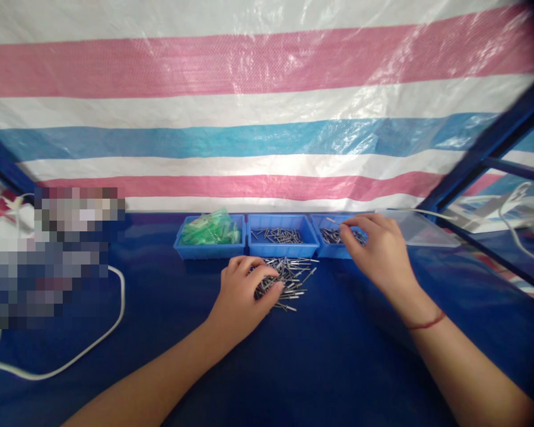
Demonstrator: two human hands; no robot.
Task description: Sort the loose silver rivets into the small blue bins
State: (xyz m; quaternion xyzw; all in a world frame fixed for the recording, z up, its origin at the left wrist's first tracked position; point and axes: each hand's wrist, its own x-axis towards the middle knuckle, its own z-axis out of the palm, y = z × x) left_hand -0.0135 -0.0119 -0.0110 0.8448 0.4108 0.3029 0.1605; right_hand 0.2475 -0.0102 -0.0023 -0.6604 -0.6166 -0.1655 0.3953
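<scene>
Left edge: one white cable (123, 296), looped on the tabletop (338, 373). Then one blue left bin (209, 253) with green packets (211, 230), overlapping, no clean count.

My left hand (244, 290) is on the left side of the one heap of metal pins (289, 276): fingers half curled, thumb apart from index. Can't tell if it has hold of any. Heap lies just right of that hand, in front of the middle bin (282, 249), so left is nearer. Long axes mixed; right-edge pins mostly run crosswise. Too many to count.

Middle bin and right bin (331, 250) both hold more pins, uncounted. Three bins, one row.

My right hand (378, 246) is over the right bin, thumb and index nearly together. One small pale piece (331, 220) shows just left of the tips; can't tell if gripped.
</scene>
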